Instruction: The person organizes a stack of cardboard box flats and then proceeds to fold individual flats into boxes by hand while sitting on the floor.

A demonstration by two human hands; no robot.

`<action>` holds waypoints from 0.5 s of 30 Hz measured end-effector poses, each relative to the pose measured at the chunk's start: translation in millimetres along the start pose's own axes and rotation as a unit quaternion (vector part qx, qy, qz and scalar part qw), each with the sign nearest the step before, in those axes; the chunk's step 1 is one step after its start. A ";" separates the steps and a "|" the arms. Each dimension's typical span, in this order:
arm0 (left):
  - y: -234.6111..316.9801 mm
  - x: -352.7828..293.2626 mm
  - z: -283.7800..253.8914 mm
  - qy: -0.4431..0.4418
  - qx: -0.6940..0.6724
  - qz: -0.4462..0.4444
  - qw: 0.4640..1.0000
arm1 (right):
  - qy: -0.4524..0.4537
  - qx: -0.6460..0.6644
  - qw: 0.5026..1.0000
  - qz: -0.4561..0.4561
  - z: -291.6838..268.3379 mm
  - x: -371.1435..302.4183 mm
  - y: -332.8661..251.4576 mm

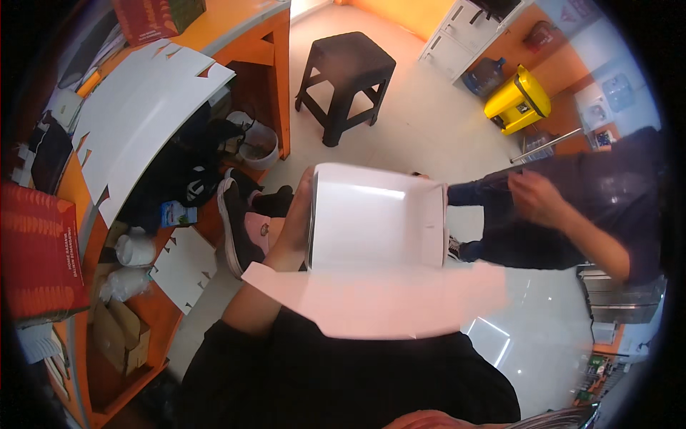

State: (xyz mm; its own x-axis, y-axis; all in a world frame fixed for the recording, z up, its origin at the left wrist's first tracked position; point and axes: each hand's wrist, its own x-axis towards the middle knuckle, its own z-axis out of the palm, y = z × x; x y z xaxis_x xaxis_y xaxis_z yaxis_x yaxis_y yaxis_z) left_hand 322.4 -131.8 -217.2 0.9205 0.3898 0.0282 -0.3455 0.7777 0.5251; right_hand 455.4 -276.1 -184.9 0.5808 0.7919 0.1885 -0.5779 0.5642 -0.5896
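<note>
A white cardboard box point(379, 222) is held up in front of me, its open inside facing my view. The box's lid flap point(379, 300) hangs folded out toward my body, pale pinkish white and blurred. My left hand point(303, 207) grips the box along its left wall, with most of its fingers hidden behind the wall. My right hand does not show; the right side of the box and the flap may cover it.
Flat white die-cut cardboard sheets point(143, 114) lie on the orange counter point(246, 25) at left, near stacked red boxes point(43, 243). A black stool point(346, 64) and a yellow bin point(520, 100) stand farther off. Another person point(572, 207) stands at right, one forearm raised.
</note>
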 end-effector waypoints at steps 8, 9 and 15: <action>3.3 -4.5 10.6 -0.156 -0.112 0.030 0.981 | -0.049 -0.040 0.996 -0.055 1.3 -0.1 6.5; 4.8 -3.9 16.2 -0.174 -0.122 0.035 0.976 | -0.016 -0.003 0.999 -0.038 7.1 -1.0 6.7; 12.0 -21.4 16.8 -0.053 -0.208 -0.050 0.975 | 0.027 0.027 0.999 -0.024 -2.7 -5.1 17.2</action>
State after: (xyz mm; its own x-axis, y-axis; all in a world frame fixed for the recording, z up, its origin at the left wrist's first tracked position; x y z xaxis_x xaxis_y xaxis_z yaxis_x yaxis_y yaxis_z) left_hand 301.6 -139.1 -197.3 0.9595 0.2656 0.0942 -0.2768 0.9508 0.1391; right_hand 444.0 -271.1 -198.1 0.6372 0.7512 0.1724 -0.5785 0.6140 -0.5370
